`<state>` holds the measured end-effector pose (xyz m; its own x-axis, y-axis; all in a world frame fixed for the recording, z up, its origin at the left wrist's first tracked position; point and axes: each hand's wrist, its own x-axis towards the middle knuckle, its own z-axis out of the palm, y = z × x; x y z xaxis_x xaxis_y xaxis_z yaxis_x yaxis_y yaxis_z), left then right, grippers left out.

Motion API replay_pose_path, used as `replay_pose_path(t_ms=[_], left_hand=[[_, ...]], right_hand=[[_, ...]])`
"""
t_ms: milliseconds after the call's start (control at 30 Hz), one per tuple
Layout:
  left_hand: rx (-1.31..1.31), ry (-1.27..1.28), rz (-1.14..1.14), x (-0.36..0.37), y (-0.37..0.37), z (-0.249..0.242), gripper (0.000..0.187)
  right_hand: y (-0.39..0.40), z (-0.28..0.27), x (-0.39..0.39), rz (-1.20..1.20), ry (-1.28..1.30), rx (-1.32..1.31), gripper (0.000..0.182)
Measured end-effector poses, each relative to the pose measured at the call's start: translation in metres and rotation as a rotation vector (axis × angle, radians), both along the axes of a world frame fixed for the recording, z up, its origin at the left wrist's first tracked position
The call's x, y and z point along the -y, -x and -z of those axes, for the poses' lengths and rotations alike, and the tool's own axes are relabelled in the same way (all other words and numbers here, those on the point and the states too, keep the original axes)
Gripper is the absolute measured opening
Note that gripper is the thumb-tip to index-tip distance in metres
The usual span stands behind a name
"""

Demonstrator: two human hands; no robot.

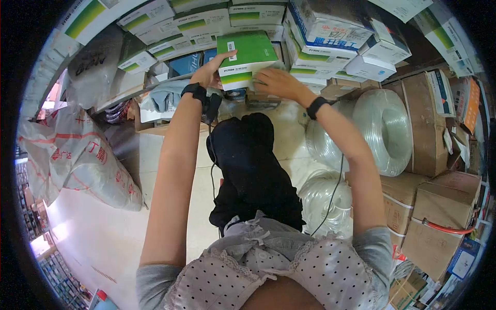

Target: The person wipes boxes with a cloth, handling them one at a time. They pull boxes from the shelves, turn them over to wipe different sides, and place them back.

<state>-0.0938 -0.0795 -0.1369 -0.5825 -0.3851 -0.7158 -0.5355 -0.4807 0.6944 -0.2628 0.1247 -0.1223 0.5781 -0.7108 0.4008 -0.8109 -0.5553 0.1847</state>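
Note:
A green and white cardboard box (248, 51) with printed lettering is held out before the shelf, above my knees. My left hand (207, 71) grips its left side, with the thumb on the green top and the fingers partly hidden beneath. At the lower right corner, my right hand (279, 83) has its fingers bent against the box; the fingertips are slightly blurred. A black band is on each wrist, with a dark cable running down from each.
Similar boxes (201, 23) fill the shelf behind, with a taller stack (330, 31) to the right. Coils of clear hose (395, 132) and brown cartons (439, 222) line my right side. A full plastic sack (98, 165) stands at left. Grey cloth (168, 96) lies near my left wrist.

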Motion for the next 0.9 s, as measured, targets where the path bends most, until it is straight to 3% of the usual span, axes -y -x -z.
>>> replay_pose_path(t_ms=[67, 100, 200, 233, 333, 367, 467, 500, 600, 700, 833, 900], left_hand=[[0.01, 0.04, -0.054, 0.005, 0.001, 0.005, 0.077], [-0.031, 0.074, -0.086, 0.001, -0.004, -0.014, 0.085], [-0.055, 0.886, -0.382, 0.066, -0.002, 0.036, 0.095], [0.126, 1.175, -0.25, 0.045, -0.016, -0.012, 0.095], [-0.259, 1.619, 0.036, -0.017, -0.033, -0.08, 0.093], [-0.304, 1.754, 0.194, -0.037, -0.035, -0.094, 0.084], [-0.473, 1.669, 0.321, -0.068, -0.028, -0.102, 0.078], [-0.532, 1.669, 0.232, -0.07, -0.024, -0.095, 0.066], [-0.511, 1.642, 0.221, -0.06, -0.023, -0.081, 0.053], [-0.52, 1.695, 0.074, -0.054, -0.03, -0.068, 0.042], [-0.276, 1.614, -0.136, -0.039, -0.042, -0.054, 0.042], [-0.226, 1.527, -0.173, -0.029, -0.049, -0.05, 0.044]], right_hand=[[-0.018, -0.003, 0.011, 0.128, 0.043, 0.18, 0.021], [-0.023, -0.006, 0.016, 0.188, 0.064, 0.266, 0.023], [-0.04, -0.015, 0.027, 0.357, 0.247, 0.683, 0.029], [-0.044, -0.019, 0.028, 0.38, 0.271, 0.802, 0.032], [-0.049, -0.037, 0.038, 0.442, 0.307, 1.084, 0.042], [-0.051, -0.04, 0.042, 0.453, 0.283, 1.126, 0.043], [-0.054, -0.044, 0.054, 0.374, 0.012, 1.269, 0.051], [-0.053, -0.042, 0.057, 0.329, -0.116, 1.315, 0.054], [-0.052, -0.028, 0.061, 0.325, 0.132, 0.957, 0.059], [-0.057, -0.028, 0.042, 0.472, 0.243, 0.646, 0.079], [-0.07, -0.028, 0.019, 0.542, -0.057, 0.27, 0.111], [-0.069, -0.027, 0.019, 0.598, -0.056, 0.13, 0.111]])
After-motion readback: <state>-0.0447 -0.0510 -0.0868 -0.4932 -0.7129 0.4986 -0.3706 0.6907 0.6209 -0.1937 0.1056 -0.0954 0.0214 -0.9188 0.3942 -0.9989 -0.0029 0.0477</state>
